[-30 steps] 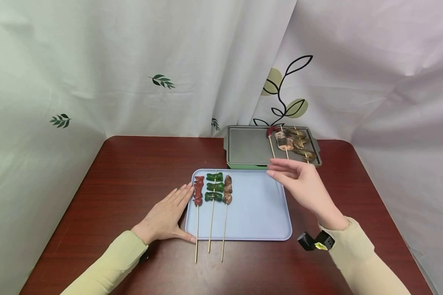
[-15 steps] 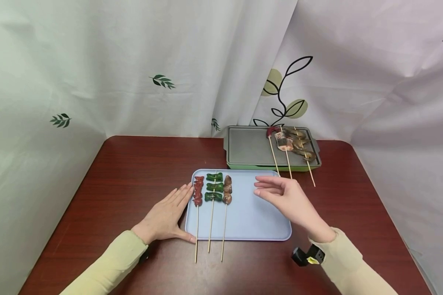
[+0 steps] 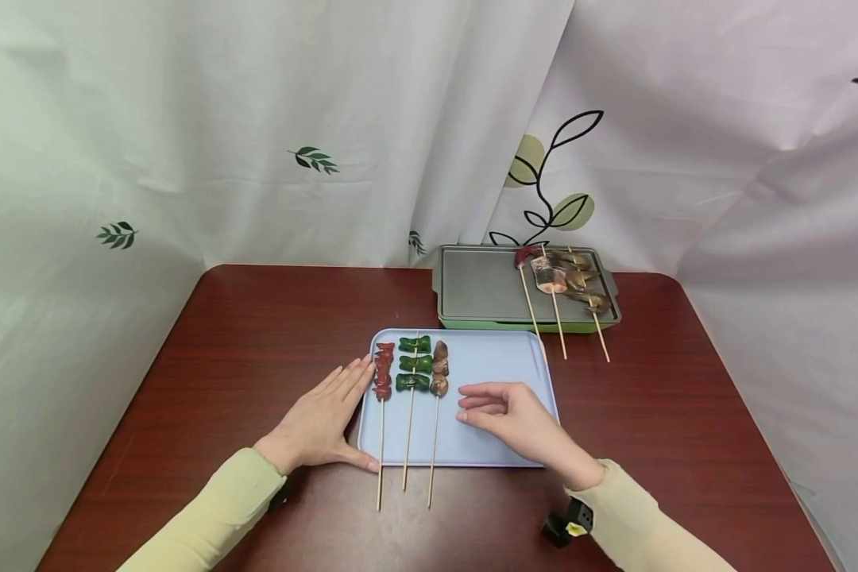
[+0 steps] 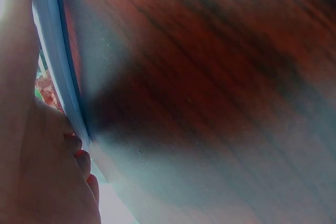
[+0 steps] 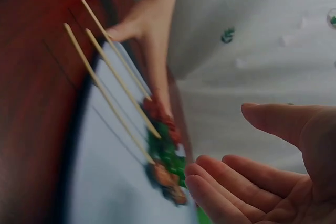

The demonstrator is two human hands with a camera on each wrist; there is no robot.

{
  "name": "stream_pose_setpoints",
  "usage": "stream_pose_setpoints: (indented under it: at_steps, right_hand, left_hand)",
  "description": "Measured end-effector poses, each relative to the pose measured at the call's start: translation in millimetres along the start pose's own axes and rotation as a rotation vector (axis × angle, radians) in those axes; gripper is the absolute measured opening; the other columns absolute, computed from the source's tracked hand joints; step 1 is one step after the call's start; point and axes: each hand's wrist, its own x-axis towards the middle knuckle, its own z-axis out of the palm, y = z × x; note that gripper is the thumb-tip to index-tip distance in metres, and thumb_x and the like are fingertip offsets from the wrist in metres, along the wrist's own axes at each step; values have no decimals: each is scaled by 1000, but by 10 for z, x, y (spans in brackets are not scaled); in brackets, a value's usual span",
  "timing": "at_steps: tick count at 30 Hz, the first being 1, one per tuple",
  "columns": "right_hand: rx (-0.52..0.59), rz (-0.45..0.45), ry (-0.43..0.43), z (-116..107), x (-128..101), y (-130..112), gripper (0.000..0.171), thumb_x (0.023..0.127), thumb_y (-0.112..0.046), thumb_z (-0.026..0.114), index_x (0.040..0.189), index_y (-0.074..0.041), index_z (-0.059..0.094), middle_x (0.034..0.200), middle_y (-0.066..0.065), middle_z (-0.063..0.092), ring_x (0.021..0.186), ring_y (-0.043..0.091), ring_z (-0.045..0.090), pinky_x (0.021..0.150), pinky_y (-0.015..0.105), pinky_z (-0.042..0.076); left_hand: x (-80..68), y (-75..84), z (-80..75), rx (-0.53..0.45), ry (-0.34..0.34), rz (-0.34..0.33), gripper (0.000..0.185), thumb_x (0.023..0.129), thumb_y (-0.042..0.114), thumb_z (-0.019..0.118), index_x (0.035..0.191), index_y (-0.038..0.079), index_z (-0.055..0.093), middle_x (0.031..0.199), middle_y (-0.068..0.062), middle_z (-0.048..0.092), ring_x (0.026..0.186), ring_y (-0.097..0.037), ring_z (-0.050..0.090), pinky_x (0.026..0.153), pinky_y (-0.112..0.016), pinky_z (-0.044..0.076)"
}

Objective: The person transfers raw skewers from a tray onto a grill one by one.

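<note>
My left hand [image 3: 325, 417] rests against the left edge of a pale blue tray [image 3: 493, 357], fingers straight and thumb near its front corner. Three skewers lie side by side on the tray, their sticks jutting past its front rim: a red meat skewer [image 3: 383, 369], a green pepper skewer [image 3: 415, 364] and a brown mushroom-like skewer [image 3: 439, 369]. Over the tray's right half hovers my right hand [image 3: 518, 417], thumb and fingers apart with nothing between them, just right of the brown skewer. In the right wrist view, a gap separates its thumb [image 5: 273, 119] from the fingers.
Behind the tray stands a grey grill pan [image 3: 475, 282] with a green base. On its right side lie a dark red skewer [image 3: 525, 256], a fish chunk skewer [image 3: 549, 276] and a brown skewer [image 3: 579, 280], sticks pointing forward. A white curtain [image 3: 257, 119] backs the table.
My right hand has moved away from the grill pan, leftward and nearer over the tray, holding nothing. My left hand and the skewers have stayed in place.
</note>
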Motion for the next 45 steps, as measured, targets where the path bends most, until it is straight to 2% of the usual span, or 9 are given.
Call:
stream_pose_setpoints:
  at_steps: [7, 14, 21, 25, 36, 45]
  right_hand:
    - [121, 71, -74, 186, 21, 139, 47, 94, -18, 74, 129, 11, 63, 114, 18, 73, 104, 24, 71, 91, 36, 56]
    - [246, 147, -131, 341, 24, 262, 54, 95, -16, 72, 136, 15, 55, 120, 21, 70, 111, 24, 67, 94, 33, 55]
    - [471, 214, -174, 413, 11, 325, 59, 94, -10, 70, 137, 23, 46, 121, 27, 66, 108, 22, 67, 97, 38, 54]
    - [551, 243, -198, 407, 20, 341, 60, 95, -8, 69, 138, 24, 43, 122, 27, 64, 108, 25, 67, 99, 39, 52]
    - [613, 298, -258, 353, 58, 379, 55, 98, -7, 64, 140, 21, 44, 122, 27, 65, 113, 30, 66, 99, 40, 52]
    - [634, 298, -201, 356, 42, 363, 56, 95, -5, 66, 139, 22, 43, 111, 22, 69, 102, 27, 69, 94, 40, 56]
  left_hand:
    - [4, 0, 6, 6, -2, 1, 144, 63, 99, 50, 158, -6, 25, 165, -20, 22, 153, -32, 16, 124, -44, 14]
    - [3, -5, 15, 6, -8, -6, 145, 62, 100, 49, 158, -6, 24, 165, -20, 21, 153, -31, 15, 124, -44, 13]
    - [0, -6, 19, 2, 1, 0, 145, 62, 99, 50, 158, -6, 25, 165, -20, 22, 153, -32, 16, 124, -44, 14]
    - [2, -6, 20, 3, -2, -6, 145, 62, 100, 50, 158, -5, 24, 165, -20, 22, 153, -31, 15, 124, -43, 13]
    - [2, -9, 20, 7, 11, -1, 146, 61, 100, 51, 158, -6, 24, 165, -20, 22, 153, -31, 16, 123, -43, 14]
    - [2, -12, 14, -4, 19, 3, 146, 61, 99, 51, 158, -5, 24, 165, -20, 22, 153, -31, 16, 123, -44, 16]
